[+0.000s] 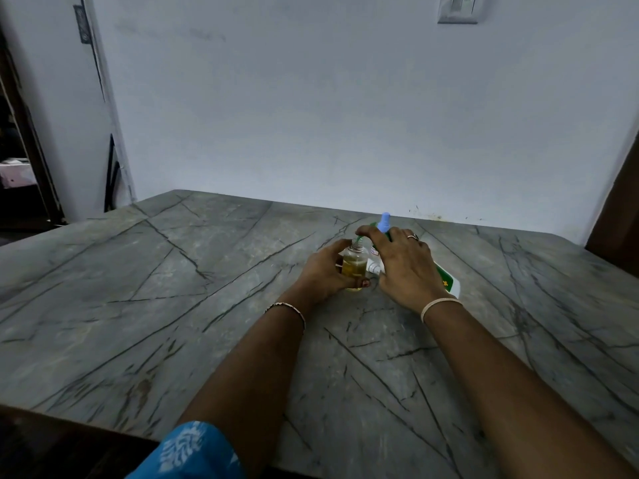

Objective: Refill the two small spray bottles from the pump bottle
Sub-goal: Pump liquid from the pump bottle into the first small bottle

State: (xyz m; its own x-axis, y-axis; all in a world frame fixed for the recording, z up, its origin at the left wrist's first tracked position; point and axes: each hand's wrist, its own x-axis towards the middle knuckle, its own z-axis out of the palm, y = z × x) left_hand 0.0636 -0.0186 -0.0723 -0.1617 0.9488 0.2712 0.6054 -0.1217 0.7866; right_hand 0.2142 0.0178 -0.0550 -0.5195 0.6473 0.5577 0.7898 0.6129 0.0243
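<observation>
Our left hand (325,271) wraps a small spray bottle (353,267) of yellow liquid standing on the stone table (138,288). Our right hand (403,267) presses down on the pump bottle (449,281) just beside it, hiding most of it; a blue cap (384,221) peeks out behind.

Both forearms reach forward; the left hand (326,271) curls closed in a grip, the right hand (403,267) arches palm-down, fingers bent

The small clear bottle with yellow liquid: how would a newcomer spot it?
On the grey veined stone table, look right of centre, where both hands meet. The small clear bottle with yellow liquid stands upright, gripped by the left hand. Unlike the white-and-green pump bottle under the right hand, it is see-through.
</observation>
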